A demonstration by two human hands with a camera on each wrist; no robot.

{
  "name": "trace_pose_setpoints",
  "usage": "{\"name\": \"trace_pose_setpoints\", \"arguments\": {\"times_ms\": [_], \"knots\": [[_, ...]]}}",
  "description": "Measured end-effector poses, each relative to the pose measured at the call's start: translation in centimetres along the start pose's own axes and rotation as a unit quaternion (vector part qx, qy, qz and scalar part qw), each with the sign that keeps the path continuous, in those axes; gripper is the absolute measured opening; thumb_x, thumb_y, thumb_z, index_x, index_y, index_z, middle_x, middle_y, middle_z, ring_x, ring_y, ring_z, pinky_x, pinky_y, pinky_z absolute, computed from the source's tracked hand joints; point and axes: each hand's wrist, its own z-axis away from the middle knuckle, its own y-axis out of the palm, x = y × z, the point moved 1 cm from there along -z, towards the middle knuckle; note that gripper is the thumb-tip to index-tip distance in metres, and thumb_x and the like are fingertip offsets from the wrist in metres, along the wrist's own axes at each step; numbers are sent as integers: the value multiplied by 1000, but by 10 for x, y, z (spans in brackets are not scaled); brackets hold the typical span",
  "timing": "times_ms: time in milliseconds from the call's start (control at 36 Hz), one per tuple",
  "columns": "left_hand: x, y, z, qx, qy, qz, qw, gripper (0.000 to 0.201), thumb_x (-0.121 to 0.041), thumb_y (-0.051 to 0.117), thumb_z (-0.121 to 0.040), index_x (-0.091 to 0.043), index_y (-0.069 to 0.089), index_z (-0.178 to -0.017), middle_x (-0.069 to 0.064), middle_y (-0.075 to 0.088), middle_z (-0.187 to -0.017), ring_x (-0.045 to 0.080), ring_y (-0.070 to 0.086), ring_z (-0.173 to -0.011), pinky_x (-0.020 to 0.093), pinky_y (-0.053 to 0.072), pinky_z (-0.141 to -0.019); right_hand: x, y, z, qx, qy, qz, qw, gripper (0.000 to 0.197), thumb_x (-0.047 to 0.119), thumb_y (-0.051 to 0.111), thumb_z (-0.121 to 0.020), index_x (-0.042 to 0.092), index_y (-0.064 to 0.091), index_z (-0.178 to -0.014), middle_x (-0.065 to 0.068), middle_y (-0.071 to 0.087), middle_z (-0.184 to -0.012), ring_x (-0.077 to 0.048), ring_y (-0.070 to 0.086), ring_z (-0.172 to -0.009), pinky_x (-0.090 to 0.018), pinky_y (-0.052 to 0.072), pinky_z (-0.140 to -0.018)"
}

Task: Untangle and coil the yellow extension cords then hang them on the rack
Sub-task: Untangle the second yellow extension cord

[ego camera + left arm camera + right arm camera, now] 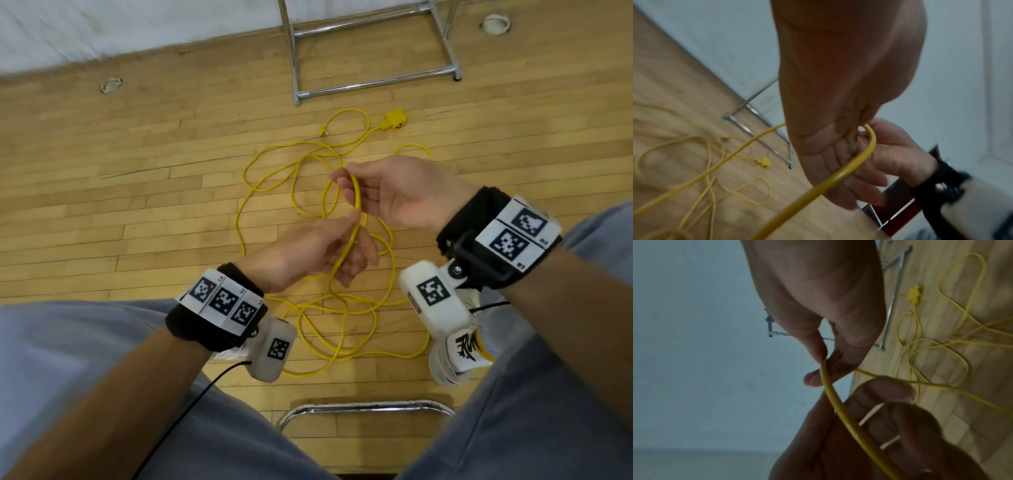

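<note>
A yellow extension cord (357, 200) lies in loose tangled loops on the wood floor, with one stretch lifted between my hands. My right hand (346, 171) pinches the top of that stretch between thumb and fingers, which the right wrist view shows closely (823, 365). Just below, my left hand (349, 240) curls around the same strand, thumb on top. In the left wrist view the cord (869, 146) arcs past my left palm (828, 97). The cord's yellow socket block (395, 120) and its plug (322, 132) lie on the floor near the chrome rack (373, 84).
The rack's base stands at the far side of the floor by a white wall. A chrome chair frame (363, 408) sits between my knees. My white shoe (459, 356) rests beside the nearest cord loops (342, 354). Two round floor sockets (111, 84) are set into the boards.
</note>
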Motion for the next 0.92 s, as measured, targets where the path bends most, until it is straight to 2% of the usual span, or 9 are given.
{"name": "trace_pose_setpoints", "arguments": {"times_ms": [56, 111, 222, 306, 361, 528, 667, 778, 917], "knots": [[-2, -8, -2, -34, -28, 93, 995, 55, -40, 23, -110, -7, 67, -103, 13, 71, -90, 29, 69, -83, 35, 57, -79, 3, 4, 8, 42, -28, 55, 997, 19, 12, 54, -104, 2, 70, -103, -5, 73, -92, -10, 68, -75, -21, 59, -68], [-5, -17, -3, -105, -27, 215, 970, 43, -32, 27, -108, -9, 63, -103, 12, 74, -94, 32, 71, -92, 37, 61, -76, 5, 9, 17, 93, -45, 89, 991, 19, 11, 57, -102, 1, 68, -114, -4, 73, -95, -10, 69, -79, -23, 59, -72], [-12, -41, -2, -221, 20, 398, 890, 38, -32, 31, -109, -6, 54, -93, 4, 64, -62, 19, 64, -52, 31, 57, -52, 2, 17, 31, 198, -39, 156, 967, 24, 10, 65, -91, 3, 67, -113, -8, 74, -94, -17, 71, -81, -30, 60, -73], [-12, -56, -7, -240, 24, 471, 849, 44, -33, 36, -110, 5, 54, -122, 15, 73, -85, 23, 70, -61, 33, 60, -56, -11, 20, 34, 271, 2, 220, 937, 22, 8, 68, -87, 3, 64, -109, -14, 74, -97, -23, 74, -85, -34, 62, -76], [-10, -61, -10, -256, 15, 490, 833, 39, -29, 38, -110, 6, 56, -117, 14, 71, -85, 19, 67, -59, 27, 59, -56, -22, 22, 34, 307, 32, 262, 914, 17, 2, 67, -91, 4, 59, -107, -17, 74, -98, -27, 74, -87, -36, 62, -77], [-14, -43, -4, -203, 56, 305, 929, 21, -21, 41, -109, -13, 55, -95, -8, 40, -62, 5, 32, -48, 17, 26, -42, -46, 27, 30, 289, 92, 366, 880, 19, 0, 64, -97, 5, 57, -114, -22, 75, -104, -31, 73, -92, -37, 60, -81], [-23, -34, 10, -131, 151, 195, 960, 22, -24, 38, -110, -15, 55, -99, -8, 37, -66, 6, 27, -54, 20, 19, -46, -34, 17, 14, 36, 47, 177, 982, 17, 4, 44, -105, 3, 53, -120, -22, 72, -100, -36, 72, -91, -40, 59, -72], [-21, -25, 19, -60, 171, 94, 979, 23, -22, 39, -109, -12, 58, -100, -5, 44, -67, 9, 31, -56, 25, 20, -49, -13, 3, 1, -60, 11, -52, 997, 33, 13, 35, -107, -6, 52, -128, -20, 75, -88, -30, 76, -74, -36, 63, -63], [-13, -15, 23, 5, 117, -44, 992, 24, -21, 45, -106, -5, 62, -104, 4, 54, -72, 15, 46, -61, 27, 40, -55, -2, -7, -4, -97, 15, -81, 992, 40, 22, 38, -110, -10, 58, -123, -21, 76, -98, -23, 75, -68, -28, 59, -55]]}}
